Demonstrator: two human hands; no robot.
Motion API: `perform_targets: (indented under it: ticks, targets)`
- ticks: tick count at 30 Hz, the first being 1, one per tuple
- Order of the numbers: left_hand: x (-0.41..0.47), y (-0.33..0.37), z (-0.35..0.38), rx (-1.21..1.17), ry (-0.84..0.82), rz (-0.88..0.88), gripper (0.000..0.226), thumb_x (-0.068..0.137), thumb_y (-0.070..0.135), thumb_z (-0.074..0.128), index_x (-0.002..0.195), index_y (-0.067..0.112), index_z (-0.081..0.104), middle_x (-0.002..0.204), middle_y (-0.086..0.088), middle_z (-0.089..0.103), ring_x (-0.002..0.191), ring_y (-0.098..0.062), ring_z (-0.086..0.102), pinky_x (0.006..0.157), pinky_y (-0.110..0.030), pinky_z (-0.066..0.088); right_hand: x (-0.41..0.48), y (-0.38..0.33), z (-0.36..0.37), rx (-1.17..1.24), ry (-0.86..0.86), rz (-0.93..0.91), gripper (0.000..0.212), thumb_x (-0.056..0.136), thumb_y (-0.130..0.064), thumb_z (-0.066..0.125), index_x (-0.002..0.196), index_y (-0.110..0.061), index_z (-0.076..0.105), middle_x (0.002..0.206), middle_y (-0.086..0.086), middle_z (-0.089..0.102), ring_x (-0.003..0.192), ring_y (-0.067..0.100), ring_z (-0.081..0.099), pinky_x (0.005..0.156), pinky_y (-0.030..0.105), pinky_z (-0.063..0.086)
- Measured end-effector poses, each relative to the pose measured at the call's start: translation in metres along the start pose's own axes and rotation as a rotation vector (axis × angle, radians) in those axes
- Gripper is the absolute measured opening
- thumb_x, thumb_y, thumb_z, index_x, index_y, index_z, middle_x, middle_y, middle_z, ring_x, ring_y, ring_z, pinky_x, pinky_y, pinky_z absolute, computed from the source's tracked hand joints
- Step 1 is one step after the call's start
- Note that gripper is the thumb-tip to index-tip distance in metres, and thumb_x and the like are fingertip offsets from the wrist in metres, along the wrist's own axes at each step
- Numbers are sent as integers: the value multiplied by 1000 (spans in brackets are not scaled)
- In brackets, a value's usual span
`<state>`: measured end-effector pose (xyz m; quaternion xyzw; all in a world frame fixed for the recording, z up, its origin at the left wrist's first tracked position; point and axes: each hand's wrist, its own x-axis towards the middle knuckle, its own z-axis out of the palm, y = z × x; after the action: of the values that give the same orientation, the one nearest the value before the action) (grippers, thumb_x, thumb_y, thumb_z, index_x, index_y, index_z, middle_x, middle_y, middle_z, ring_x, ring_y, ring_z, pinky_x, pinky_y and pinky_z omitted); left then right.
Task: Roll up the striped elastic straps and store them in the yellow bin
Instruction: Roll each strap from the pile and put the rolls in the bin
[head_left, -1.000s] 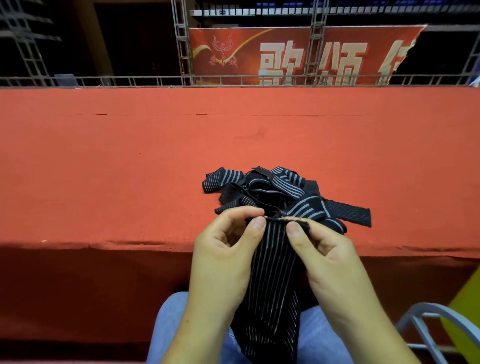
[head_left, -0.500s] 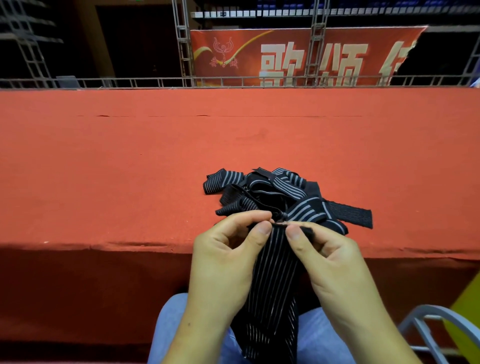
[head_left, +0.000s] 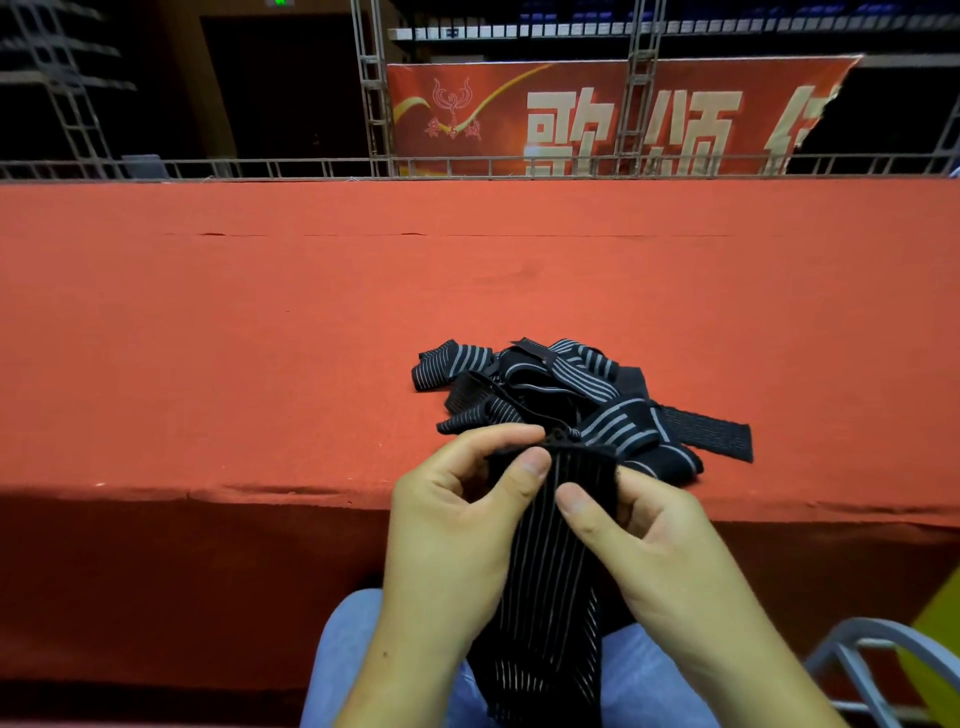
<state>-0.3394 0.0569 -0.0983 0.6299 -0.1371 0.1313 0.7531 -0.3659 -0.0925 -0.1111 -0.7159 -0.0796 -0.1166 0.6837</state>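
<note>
A black elastic strap (head_left: 545, 582) with thin white stripes hangs from my hands down over my lap. My left hand (head_left: 452, 519) pinches its top end between thumb and fingers. My right hand (head_left: 644, 540) pinches the same end from the right, thumb on the front. Just behind my hands, a tangled pile of striped straps (head_left: 561, 395) lies on the red table (head_left: 260, 338) near its front edge. A sliver of the yellow bin (head_left: 935, 639) shows at the lower right edge.
A grey metal chair frame (head_left: 862, 654) stands at the lower right, beside the bin. Metal truss railing (head_left: 311, 169) and a red banner (head_left: 597, 119) run along the far side of the table. My blue-jeaned legs (head_left: 343, 654) are under the strap.
Both thumbs have shifted down along the strap's top end, which now looks folded over between my fingers. The pile has not moved.
</note>
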Motion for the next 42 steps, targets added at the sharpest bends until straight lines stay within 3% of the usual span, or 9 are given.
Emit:
perform_targets:
  ticks: [2,6,12,16,21,24,28,33,42]
  targets:
    - [0,0,-1,-38,5,-27,20,85,13,77,101,24,80,98,0,81,94,-11,75,82,-23,56,0,3,0,-13,1,19,24,88,-39,67,104,-29,81,98,6,82,97,27,78,83,40,61]
    - [0,-3,0,-65,-73,-123,29,91,10,72,117,24,73,106,-1,80,102,-17,76,90,-33,57,0,6,-2,5,72,25,24,89,-38,66,101,-25,82,96,8,82,90,19,77,83,42,59]
    - [0,-7,1,-26,-40,-37,23,96,5,68,104,24,78,102,-1,80,98,-14,75,84,-26,56,-1,4,-4,54,56,97,28,92,-41,66,101,-19,82,99,11,82,98,32,78,90,51,58]
    - [3,-6,-1,-74,10,-8,21,95,2,67,104,19,76,101,-2,80,97,-13,75,82,-23,56,-1,8,0,-8,-6,138,52,92,-59,69,101,-8,77,100,25,77,88,34,75,88,63,56]
    - [2,-4,0,-91,-41,-3,23,96,0,64,102,21,74,101,1,79,95,-7,72,82,-20,54,2,8,1,33,38,98,26,95,-44,65,103,-25,80,101,8,82,95,20,76,87,46,57]
    - [2,-5,2,-84,-56,10,27,96,0,63,98,25,74,99,3,78,95,-5,72,82,-17,53,2,8,1,31,51,88,26,98,-47,63,103,-27,80,102,11,81,96,21,75,86,45,57]
    - [-1,-4,0,-58,-118,6,24,98,6,66,100,28,76,107,0,78,101,-14,72,86,-23,54,3,5,-1,34,105,121,29,106,-21,56,95,-29,82,91,5,82,83,12,73,70,23,55]
    - [-2,-8,-4,-58,-204,-4,26,93,37,65,113,23,75,115,-6,76,114,-30,69,104,-50,51,4,4,-3,56,130,160,26,107,-26,56,106,-25,82,105,5,82,108,27,77,101,55,56]
    - [1,-8,-2,11,-136,22,24,93,1,72,98,23,80,109,4,79,105,-12,73,90,-22,53,2,-3,-2,384,157,233,38,103,-25,48,102,-17,85,112,11,81,105,20,78,95,44,54]
